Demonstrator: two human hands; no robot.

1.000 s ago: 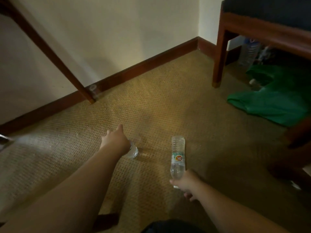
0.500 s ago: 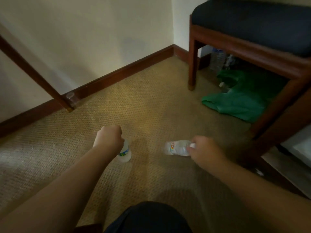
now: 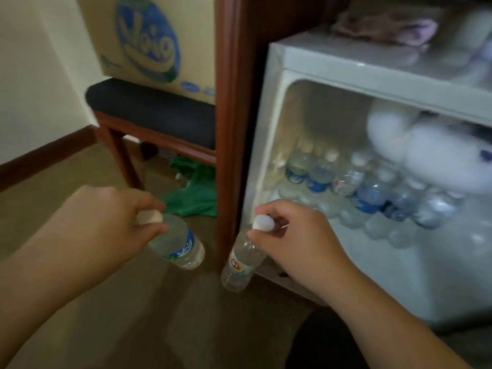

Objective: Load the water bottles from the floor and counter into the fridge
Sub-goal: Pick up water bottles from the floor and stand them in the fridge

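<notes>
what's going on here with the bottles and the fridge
A person crouches in front of an open mini fridge, carrying a water bottle by its neck in each hand. The left hand holds a blue-labelled bottle; the right hand holds a bottle with a red and white label, hanging just outside the fridge's lower left corner. Neither is inside yet. The fridge already holds a packed row of bottles under a thick lump of frost.

Single head cam, looking forward and down, close on both forearms, open fridge [image 3: 346, 107] at right of frame, floor [image 3: 149, 323] lower left.
</notes>
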